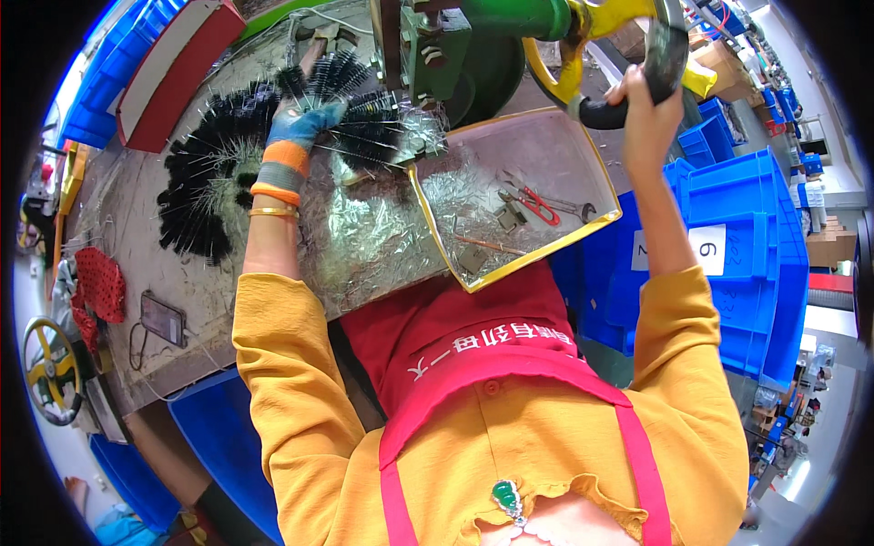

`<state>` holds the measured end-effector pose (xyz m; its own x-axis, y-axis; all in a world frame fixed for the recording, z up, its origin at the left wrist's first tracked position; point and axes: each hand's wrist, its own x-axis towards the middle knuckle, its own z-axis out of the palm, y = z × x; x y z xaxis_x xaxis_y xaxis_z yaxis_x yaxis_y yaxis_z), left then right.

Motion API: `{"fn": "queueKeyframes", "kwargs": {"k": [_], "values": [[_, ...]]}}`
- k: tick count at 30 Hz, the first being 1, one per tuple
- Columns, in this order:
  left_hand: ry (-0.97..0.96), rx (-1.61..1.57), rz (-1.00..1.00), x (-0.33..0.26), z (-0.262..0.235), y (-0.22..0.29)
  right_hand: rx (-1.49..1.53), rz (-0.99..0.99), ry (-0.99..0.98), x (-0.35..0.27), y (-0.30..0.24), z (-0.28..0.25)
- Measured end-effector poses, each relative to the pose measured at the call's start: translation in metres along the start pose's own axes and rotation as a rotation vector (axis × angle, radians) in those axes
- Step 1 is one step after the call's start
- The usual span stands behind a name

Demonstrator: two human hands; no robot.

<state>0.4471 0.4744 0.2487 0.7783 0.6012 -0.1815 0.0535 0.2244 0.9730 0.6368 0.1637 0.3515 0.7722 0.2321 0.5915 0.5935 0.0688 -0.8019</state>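
My left hand (305, 123), in a blue, grey and orange glove, is closed on a fanned bunch of black-bristled wire brushes (369, 127). That bunch reaches to the metal block below the green press (519, 23); the exact contact point is hidden among bristles. Left of the glove lies a curved heap of similar brushes (205, 159), their thin wire stems spreading out. My bare right hand (650, 105) is wrapped round the black rim of a yellow-spoked handwheel (672, 59) on the press's right side.
Shiny wire scraps (364, 241) cover the bench middle. A yellow-edged tray (596, 221) holds red-handled pliers (543, 209) and a wrench (578, 209). Blue crates (746, 282) stand at right. A phone (162, 318) and red cloth (98, 284) lie at left; a second handwheel (50, 371) is beyond.
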Motion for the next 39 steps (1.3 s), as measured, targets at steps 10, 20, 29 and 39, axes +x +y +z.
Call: {"fn": "queueKeyframes", "kwargs": {"k": [10, 20, 29, 39], "values": [[0.133, -0.296, 0.079, -0.010, -0.007, -0.022, -0.335, 0.160, -0.250, 0.064, -0.067, 0.003], [0.036, 0.127, 0.115, -0.007, -0.003, -0.005, -0.419, 0.327, -0.339, 0.093, -0.084, 0.015], [-0.011, 0.124, 0.129, -0.008, 0.014, 0.014, -0.442, 0.330, -0.355, 0.096, -0.085, 0.015], [0.017, 0.182, 0.110, -0.005, 0.010, 0.015, -0.059, 0.022, -0.089, 0.019, -0.012, 0.002]]}}
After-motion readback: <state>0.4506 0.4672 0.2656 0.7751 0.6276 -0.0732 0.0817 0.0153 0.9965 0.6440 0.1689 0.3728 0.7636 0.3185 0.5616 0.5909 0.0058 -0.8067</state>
